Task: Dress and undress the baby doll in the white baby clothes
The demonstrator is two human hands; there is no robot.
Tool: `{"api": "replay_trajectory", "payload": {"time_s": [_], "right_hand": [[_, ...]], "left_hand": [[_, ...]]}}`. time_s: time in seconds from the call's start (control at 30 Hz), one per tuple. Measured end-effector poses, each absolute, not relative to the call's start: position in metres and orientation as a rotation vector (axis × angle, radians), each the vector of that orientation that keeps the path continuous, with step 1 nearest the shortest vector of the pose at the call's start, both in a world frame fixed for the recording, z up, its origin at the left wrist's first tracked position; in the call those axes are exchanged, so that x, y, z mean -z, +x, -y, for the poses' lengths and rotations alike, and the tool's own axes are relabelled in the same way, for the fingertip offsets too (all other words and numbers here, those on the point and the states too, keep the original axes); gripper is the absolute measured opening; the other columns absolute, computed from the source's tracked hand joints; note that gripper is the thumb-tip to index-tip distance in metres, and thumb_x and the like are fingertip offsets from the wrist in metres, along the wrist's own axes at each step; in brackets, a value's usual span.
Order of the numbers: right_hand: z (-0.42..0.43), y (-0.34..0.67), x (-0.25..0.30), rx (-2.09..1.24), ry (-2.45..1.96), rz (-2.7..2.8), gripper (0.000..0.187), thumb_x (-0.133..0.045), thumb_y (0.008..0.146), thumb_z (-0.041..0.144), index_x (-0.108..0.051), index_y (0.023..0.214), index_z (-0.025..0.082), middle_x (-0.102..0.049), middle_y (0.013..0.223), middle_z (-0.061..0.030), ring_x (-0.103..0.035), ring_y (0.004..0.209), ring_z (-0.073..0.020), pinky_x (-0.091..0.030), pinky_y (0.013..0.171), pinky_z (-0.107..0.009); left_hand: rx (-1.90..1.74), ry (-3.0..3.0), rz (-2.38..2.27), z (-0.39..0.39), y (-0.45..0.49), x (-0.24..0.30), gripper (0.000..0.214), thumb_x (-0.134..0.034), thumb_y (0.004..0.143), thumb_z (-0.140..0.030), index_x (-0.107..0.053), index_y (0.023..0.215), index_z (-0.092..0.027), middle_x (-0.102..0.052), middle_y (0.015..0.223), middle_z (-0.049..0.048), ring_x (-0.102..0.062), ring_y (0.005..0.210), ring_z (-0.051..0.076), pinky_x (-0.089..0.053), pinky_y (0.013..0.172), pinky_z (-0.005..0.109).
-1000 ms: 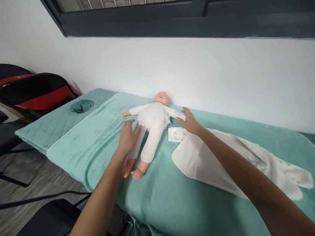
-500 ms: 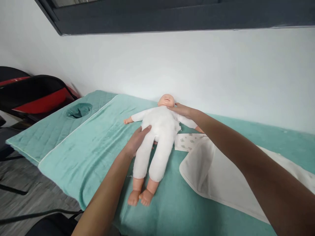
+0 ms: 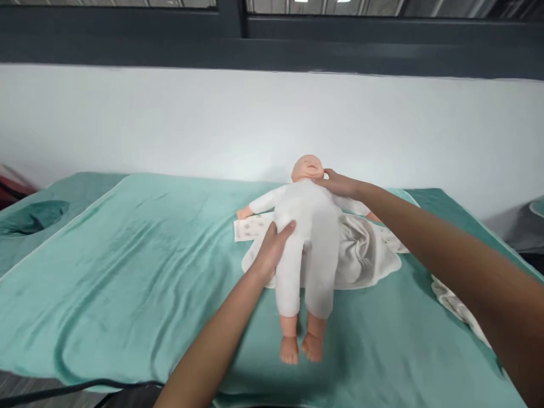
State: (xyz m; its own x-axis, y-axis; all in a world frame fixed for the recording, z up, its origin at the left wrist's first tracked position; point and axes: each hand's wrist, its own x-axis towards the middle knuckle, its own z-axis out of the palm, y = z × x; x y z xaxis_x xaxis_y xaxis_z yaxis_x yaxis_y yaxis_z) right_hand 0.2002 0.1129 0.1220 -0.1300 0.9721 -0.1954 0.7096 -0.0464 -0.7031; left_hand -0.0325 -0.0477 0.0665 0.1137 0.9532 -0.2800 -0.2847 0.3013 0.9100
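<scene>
A baby doll (image 3: 312, 224) in a white one-piece lies face up on a crumpled white cloth (image 3: 365, 255), head toward the wall. My left hand (image 3: 274, 249) is closed around the doll's hip and upper left-side leg. My right hand (image 3: 338, 182) cups the doll's neck and shoulder just below its head, fingers curled on it. The doll's bare feet point toward me. A printed corner of the cloth (image 3: 250, 228) sticks out under the doll's arm.
A teal sheet (image 3: 127, 272) covers the padded table, which runs along a white wall (image 3: 170, 119) under a dark window frame. A round face hole (image 3: 32, 216) sits at the table's left end. More white cloth (image 3: 457, 300) trails off under my right arm.
Both hands took hold of the doll and moved it to the right, from the bare teal sheet onto the white cloth, which is bunched under it now. My view swung right.
</scene>
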Motion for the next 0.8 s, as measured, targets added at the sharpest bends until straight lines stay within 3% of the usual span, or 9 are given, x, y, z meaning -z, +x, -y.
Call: {"api": "replay_trajectory", "payload": {"time_s": [0.2, 0.3, 0.4, 0.6, 0.7, 0.8], "right_hand": [[-0.093, 0.246, -0.067, -0.994, -1.81, 1.775, 0.109, -0.058, 0.079, 0.08, -0.025, 0.157, 0.01, -0.047, 0.152, -0.027, -0.054, 0.134, -0.0397, -0.043, 0.113, -0.054], [-0.097, 0.243, -0.062, -0.961, -1.794, 1.826, 0.108, -0.056, 0.081, 0.079, -0.022, 0.157, 0.011, -0.044, 0.155, -0.0272, -0.052, 0.136, -0.0403, -0.041, 0.114, -0.055], [-0.106, 0.236, -0.066, -0.902, -1.719, 1.975, 0.101, -0.054, 0.085, 0.073, -0.021, 0.156, 0.01, -0.049, 0.151, -0.0263, -0.053, 0.135, -0.0397, -0.042, 0.113, -0.053], [-0.108, 0.226, -0.072, -0.766, -1.761, 2.158, 0.092, -0.037, 0.097, 0.065, -0.004, 0.16, 0.006, -0.064, 0.134, -0.0248, -0.061, 0.125, -0.036, -0.046, 0.104, -0.048], [-0.098, 0.219, -0.081, -0.321, -1.884, 2.316, 0.071, -0.031, 0.102, 0.056, -0.027, 0.153, 0.008, -0.07, 0.119, -0.0238, -0.065, 0.111, -0.0375, -0.047, 0.094, -0.048], [-0.083, 0.202, -0.096, 0.277, -1.756, 2.483, 0.045, -0.029, 0.104, 0.033, -0.048, 0.137, 0.007, -0.067, 0.119, -0.0246, -0.063, 0.108, -0.0362, -0.042, 0.092, -0.048]], "left_hand": [[-1.011, 0.781, -1.077, 0.06, 0.019, -0.04, 0.065, -0.075, 0.08, -0.056, -0.054, 0.132, -0.023, -0.074, 0.112, 0.0134, -0.073, 0.075, 0.025, -0.061, 0.059, 0.038], [-1.077, 0.806, -1.096, 0.061, 0.022, -0.028, 0.059, -0.072, 0.083, -0.056, -0.058, 0.129, -0.023, -0.073, 0.122, 0.0119, -0.074, 0.1, 0.028, -0.062, 0.085, 0.04], [-1.159, 0.862, -1.1, 0.061, 0.022, -0.019, 0.054, -0.067, 0.087, -0.057, -0.061, 0.128, -0.022, -0.068, 0.133, 0.011, -0.065, 0.124, 0.028, -0.051, 0.108, 0.041], [-1.18, 0.943, -1.163, 0.06, 0.028, -0.01, 0.058, -0.06, 0.09, -0.062, -0.058, 0.133, -0.023, -0.063, 0.142, 0.0105, -0.059, 0.133, 0.027, -0.046, 0.112, 0.038], [-1.201, 1.091, -1.238, 0.06, 0.026, -0.009, 0.052, -0.052, 0.095, -0.061, -0.06, 0.127, -0.022, -0.066, 0.135, 0.0101, -0.06, 0.127, 0.026, -0.044, 0.108, 0.037], [-1.249, 1.294, -1.419, 0.056, 0.021, -0.009, 0.045, -0.041, 0.099, -0.059, -0.064, 0.103, -0.02, -0.072, 0.105, 0.0089, -0.065, 0.1, 0.024, -0.047, 0.093, 0.036]]}}
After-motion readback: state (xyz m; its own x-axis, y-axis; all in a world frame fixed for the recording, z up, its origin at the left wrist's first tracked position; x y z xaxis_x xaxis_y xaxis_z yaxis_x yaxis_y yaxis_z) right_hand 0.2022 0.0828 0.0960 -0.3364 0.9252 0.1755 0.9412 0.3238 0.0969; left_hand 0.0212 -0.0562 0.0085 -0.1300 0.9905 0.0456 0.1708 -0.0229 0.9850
